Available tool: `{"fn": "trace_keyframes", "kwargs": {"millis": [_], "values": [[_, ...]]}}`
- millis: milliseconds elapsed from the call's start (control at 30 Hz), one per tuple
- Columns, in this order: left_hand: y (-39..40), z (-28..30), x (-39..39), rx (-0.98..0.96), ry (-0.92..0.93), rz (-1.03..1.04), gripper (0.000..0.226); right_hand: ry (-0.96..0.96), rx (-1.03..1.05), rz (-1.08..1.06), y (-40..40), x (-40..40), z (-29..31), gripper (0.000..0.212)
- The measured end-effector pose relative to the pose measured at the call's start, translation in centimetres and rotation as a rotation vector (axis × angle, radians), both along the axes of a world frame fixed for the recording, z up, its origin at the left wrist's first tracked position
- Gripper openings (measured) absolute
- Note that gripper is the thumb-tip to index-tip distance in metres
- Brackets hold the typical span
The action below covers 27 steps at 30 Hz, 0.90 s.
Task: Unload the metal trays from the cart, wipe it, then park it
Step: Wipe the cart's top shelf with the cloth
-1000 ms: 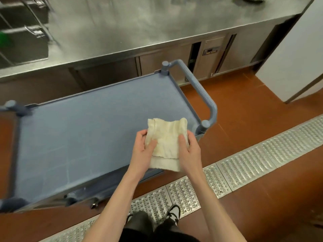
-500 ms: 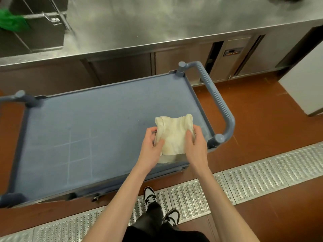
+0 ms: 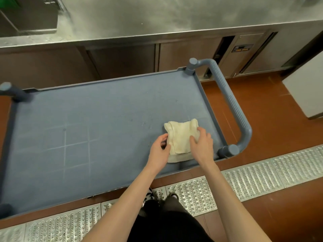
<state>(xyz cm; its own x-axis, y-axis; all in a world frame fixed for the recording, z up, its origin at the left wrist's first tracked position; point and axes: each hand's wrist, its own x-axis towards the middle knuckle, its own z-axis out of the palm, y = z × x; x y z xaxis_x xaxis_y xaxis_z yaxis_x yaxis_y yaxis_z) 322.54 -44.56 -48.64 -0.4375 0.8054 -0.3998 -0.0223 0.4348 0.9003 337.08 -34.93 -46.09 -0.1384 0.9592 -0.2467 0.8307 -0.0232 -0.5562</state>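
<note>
Head view: a blue cart stands side-on before a steel counter, with no metal trays on its top shelf.
Sink: set into the counter at far left; it has slid toward the corner over the last second, so the camera has swung left and tipped down.
Cart shelf, left part: bare blue surface with faint pale grid lines; more of it shows than a second ago.
Left hand: fingers curled onto the left edge of the cloth, pinching it.
Cloth: cream, folded, low over the shelf's right end. A second ago it was held up at the near edge of the cart; now it is farther in over the shelf. Whether it touches the surface I cannot tell.
Right hand: fingers spread on the cloth's right side, pressing or gripping it; the two hands are close together, both on the cloth.
Cart handle: just right of the hands, untouched.
Floor: red tile with a metal drain grate under the person's feet.
Meaning: unloading looks done for this shelf; wiping seems about to start, parking not yet.
</note>
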Motion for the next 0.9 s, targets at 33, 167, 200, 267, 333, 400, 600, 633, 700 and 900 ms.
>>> {"fn": "trace_keyframes", "kwargs": {"millis": [33, 167, 200, 267, 333, 400, 600, 633, 700, 900], "values": [[-0.2, -0.2, -0.4, -0.016, 0.017, -0.004, 0.041, -0.082, 0.07, 0.02, -0.3, -0.4, -0.1, 0.048], [-1.3, -0.6, -1.8, -0.028, 0.202, -0.014, 0.035, -0.21, 0.405, 0.233, -0.8, -2.5, -0.7, 0.038], [-1.7, -0.6, -2.1, -0.022, 0.262, -0.032, 0.033, -0.214, 0.412, 0.327, -0.8, -3.2, -1.0, 0.036], [-2.7, -0.9, -2.4, -0.013, 0.42, -0.08, 0.03, -0.207, 0.339, 0.453, -1.2, -4.5, -1.9, 0.04], [-3.6, -1.3, -2.7, -0.033, 0.591, -0.112, 0.03, -0.203, 0.248, 0.481, -1.8, -5.0, -2.8, 0.055], [-4.0, -1.6, -2.8, -0.058, 0.7, -0.116, 0.03, -0.25, 0.223, 0.472, -2.0, -4.7, -3.5, 0.067], [-4.3, -2.1, -3.0, -0.136, 0.818, -0.088, 0.044, -0.325, 0.22, 0.429, -1.3, -3.2, -4.2, 0.083], [-4.4, -2.4, -3.1, -0.161, 0.851, -0.095, 0.048, -0.329, 0.23, 0.427, -1.1, -2.9, -4.2, 0.081], [-4.8, -3.1, -3.6, -0.205, 0.902, -0.124, 0.056, -0.335, 0.251, 0.419, -0.4, -2.4, -4.4, 0.079], [-5.9, -4.0, -4.9, -0.348, 0.937, -0.135, 0.08, -0.361, 0.296, 0.337, 1.4, 1.1, -4.8, 0.074]]}}
